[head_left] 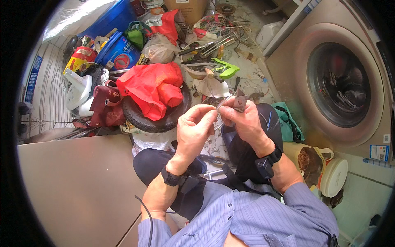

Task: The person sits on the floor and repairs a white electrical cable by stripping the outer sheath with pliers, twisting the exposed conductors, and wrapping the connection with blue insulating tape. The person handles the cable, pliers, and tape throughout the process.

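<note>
In front of my knees my two hands almost meet at the fingertips. A thin pale wire [224, 101] runs between them. My left hand [194, 131] is closed, thumb and forefinger pinched on one end of that wire. Closed as well, my right hand [245, 125] grips the wire close by. A small dark flat piece [240, 103] with a worn surface stands up from the right-hand fingers; its kind I cannot make out. Below the hands, pliers-like tools [217, 159] lie on the floor between my legs, partly hidden.
A black tyre [142, 123] with a red bag [152, 88] on it lies to the left. Beyond are a blue bucket [119, 51], tangled wires [224, 26] and a green-handled tool [226, 69]. A washing machine [288, 80] stands right; a white bucket [334, 178] lies tipped beside it.
</note>
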Motion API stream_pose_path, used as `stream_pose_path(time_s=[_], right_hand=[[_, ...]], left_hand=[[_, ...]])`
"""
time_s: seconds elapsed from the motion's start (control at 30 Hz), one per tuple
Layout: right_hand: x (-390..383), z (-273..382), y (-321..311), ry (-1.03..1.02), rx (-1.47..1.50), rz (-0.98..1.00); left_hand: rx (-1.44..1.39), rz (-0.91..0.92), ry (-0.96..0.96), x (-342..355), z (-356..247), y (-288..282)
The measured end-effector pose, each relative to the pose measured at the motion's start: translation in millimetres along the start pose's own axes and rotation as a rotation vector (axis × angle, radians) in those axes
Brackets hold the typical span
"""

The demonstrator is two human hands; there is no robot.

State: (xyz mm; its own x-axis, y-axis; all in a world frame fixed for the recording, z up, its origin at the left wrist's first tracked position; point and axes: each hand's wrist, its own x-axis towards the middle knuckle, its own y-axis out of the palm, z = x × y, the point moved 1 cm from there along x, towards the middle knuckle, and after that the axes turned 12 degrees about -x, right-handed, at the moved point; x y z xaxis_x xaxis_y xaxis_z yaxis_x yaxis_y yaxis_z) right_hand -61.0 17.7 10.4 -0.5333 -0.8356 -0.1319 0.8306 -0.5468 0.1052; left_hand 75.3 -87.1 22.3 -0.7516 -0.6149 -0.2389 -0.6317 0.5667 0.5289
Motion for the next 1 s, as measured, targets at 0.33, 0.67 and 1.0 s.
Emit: stream_pose_path(time_s=[0.33, 0.67, 1.0], right_hand=[[-2, -1, 0, -0.009, -0.135, 0.049], [-4, -4, 0, 0.04, -0.046, 0.004], [3, -14, -2, 0.125, 0.106, -0.078]], left_hand=[[0.285, -0.054, 0.178, 1, 9, -4], [-0.226, 0.027, -0.018, 9, 13, -14], [-0.487, 0.178, -0.102, 17, 20, -14]])
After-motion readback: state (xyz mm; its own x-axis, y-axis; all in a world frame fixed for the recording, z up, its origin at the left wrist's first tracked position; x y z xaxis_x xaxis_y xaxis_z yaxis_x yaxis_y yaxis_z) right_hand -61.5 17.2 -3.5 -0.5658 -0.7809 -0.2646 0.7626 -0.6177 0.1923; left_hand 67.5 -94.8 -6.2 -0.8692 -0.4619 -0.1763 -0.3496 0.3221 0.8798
